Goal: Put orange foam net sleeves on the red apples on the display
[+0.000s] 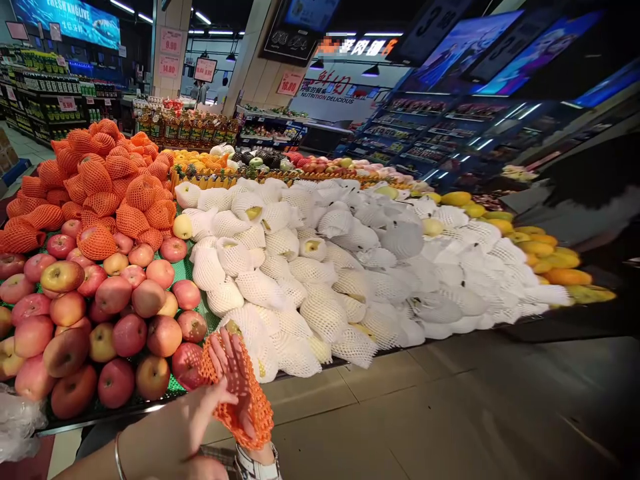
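My right hand [239, 385] is inside a bright orange, tube-shaped sleeve of foam netting [259, 415], its grip wide, the fingers stretched out and the mesh wrapped around them and the palm; a white-strapped band [257, 465] sits at that wrist; my left hand [194, 421], with a thin silver bangle [119, 457] on its wrist, comes in just beside the sleeve, a fingertip near the mesh; its lower fingers are partly out of sight, so I cannot tell how narrow its grip is or whether it touches the netting; the sleeve is at the front edge of the long display stand [120, 419], where 2 groups of fruit meet; at the near left corner lie round red and yellow apples [129, 335] on a green textured mat [183, 268], with a crumpled clear plastic bag [19, 423] beside them; behind the apples, along the left edge, rises a heap of orange foam-netted fruit [95, 177]; right of the apples, pale fruit in white foam nets [320, 320] fills the front edge toward the right end, where elongated yellow-orange fruit [567, 277] lies; past the back edge, 2 pink signs on a pillar [171, 87] read 9.90 and 14.80.
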`<state>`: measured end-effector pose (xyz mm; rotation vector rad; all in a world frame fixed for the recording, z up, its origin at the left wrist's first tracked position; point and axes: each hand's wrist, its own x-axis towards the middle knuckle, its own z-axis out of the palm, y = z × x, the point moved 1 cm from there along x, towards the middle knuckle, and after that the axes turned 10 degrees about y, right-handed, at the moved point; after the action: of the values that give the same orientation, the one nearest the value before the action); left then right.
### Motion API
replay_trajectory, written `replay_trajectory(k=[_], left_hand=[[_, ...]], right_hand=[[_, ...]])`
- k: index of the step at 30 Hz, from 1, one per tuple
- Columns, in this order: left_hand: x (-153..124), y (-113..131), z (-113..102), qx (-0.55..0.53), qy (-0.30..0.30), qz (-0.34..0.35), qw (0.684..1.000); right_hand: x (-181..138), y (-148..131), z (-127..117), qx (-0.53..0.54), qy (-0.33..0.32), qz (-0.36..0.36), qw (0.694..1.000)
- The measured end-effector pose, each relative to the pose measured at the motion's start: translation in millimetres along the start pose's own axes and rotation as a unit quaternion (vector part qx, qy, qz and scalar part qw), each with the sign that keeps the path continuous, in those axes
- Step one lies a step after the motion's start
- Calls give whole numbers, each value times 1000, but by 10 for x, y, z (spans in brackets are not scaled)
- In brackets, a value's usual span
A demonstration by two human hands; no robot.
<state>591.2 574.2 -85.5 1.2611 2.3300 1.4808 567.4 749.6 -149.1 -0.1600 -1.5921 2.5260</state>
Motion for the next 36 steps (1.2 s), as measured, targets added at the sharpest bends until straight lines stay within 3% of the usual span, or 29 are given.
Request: replay_trajectory(k=[2, 5, 6, 8, 11, 14, 21, 28, 32, 36], left_hand=[[67, 47, -287, 1, 96, -49, 994], [386, 34, -729, 129, 240, -137, 952], [541, -11, -837, 201, 241, -161, 936], [865, -165, -961, 362, 160, -184, 900], [1235, -473, -956, 409, 107, -197, 885], [1410, -717, -826, 436, 88, -210, 871], [1538, -881, -634, 474, 68, -264, 837], [1602, -892, -613, 461, 58, -297, 834], [1591, -783, -665, 436, 107, -282, 848], [1485, -587, -932, 411, 179, -251, 858]], right_hand=[[-18, -86, 58, 90, -69, -12, 993], [26, -72, 102, 147, -137, 44, 979], [61, -16, 101, 145, -150, 70, 975], [144, 158, 91, 123, -184, 131, 966], [252, 436, 106, 138, -278, 199, 930], [307, 537, 166, 221, -349, 201, 888], [349, 338, 267, 203, -310, 159, 915], [362, 231, 195, 180, -213, 134, 951], [353, 232, 140, 167, -197, 123, 958], [400, 253, 137, 131, -158, 117, 972]])
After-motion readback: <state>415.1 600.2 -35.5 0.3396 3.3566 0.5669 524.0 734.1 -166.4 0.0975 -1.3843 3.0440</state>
